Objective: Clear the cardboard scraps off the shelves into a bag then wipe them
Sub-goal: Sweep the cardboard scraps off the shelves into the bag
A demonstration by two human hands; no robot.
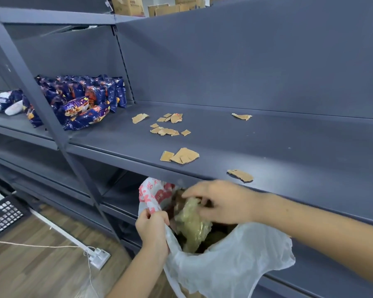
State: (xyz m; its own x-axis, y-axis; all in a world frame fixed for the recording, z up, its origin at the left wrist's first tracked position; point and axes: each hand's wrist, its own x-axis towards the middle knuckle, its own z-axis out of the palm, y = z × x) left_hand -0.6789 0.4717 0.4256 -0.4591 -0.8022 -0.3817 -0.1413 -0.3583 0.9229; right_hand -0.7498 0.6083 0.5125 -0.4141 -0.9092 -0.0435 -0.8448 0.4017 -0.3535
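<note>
Left hand (152,227) pinches the white plastic bag (224,267) by its rim, holding it open below the shelf (278,147). Right hand (222,203) hovers over the bag's mouth, fingers curled at crumpled wrap (192,224); grip unclear. Cardboard scraps (184,155) lie scattered on the shelf, blue snack packets (84,97) further left.

- Left hand (152,229): forearm rising from below, fingers clenched on thin white plastic bag (235,265) rim.
- Right hand (220,203): palm down, fingers curled downward, grip unclear.

Perhaps twelve cardboard scraps (184,155), one bag (224,267), two hands (153,230) (223,203).
</note>
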